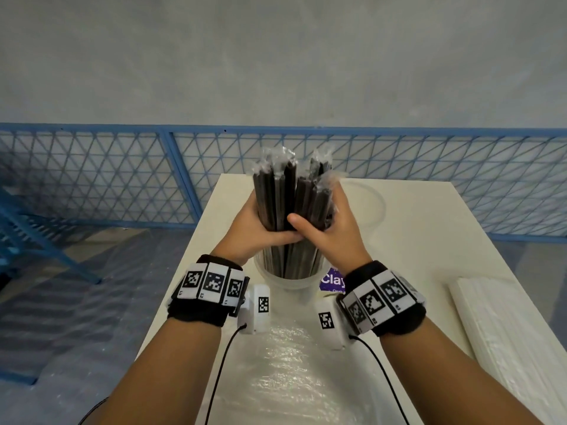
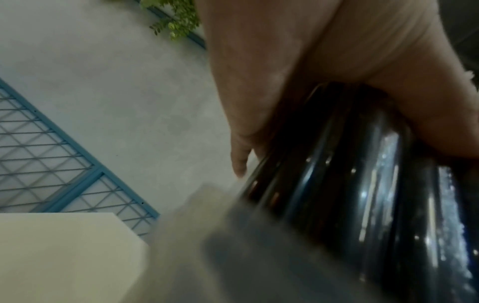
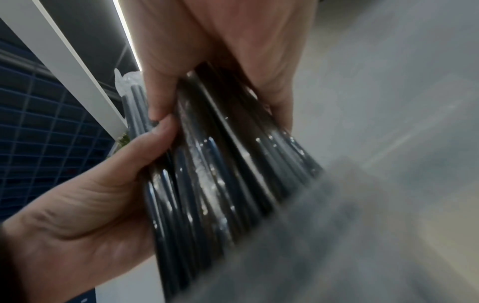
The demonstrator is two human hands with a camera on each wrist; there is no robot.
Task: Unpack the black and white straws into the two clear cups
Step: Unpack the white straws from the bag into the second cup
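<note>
A bundle of black straws (image 1: 290,197), each in a clear wrapper, stands upright in a clear cup (image 1: 287,277) near the middle of the white table (image 1: 423,250). My left hand (image 1: 257,223) grips the bundle from the left and my right hand (image 1: 328,222) from the right, just above the cup's rim, thumbs overlapping at the front. The left wrist view has my palm (image 2: 272,71) against the glossy straws (image 2: 350,184). From the right wrist, my right hand (image 3: 233,51) and left hand (image 3: 77,215) wrap the straws (image 3: 207,174). A second clear cup (image 1: 372,207) stands behind, at the right.
A flat pack of white straws (image 1: 503,332) lies along the table's right edge. Crumpled clear plastic (image 1: 285,372) covers the near part of the table, and a purple label (image 1: 333,280) shows beside the cup. A blue mesh fence (image 1: 92,179) runs behind the table.
</note>
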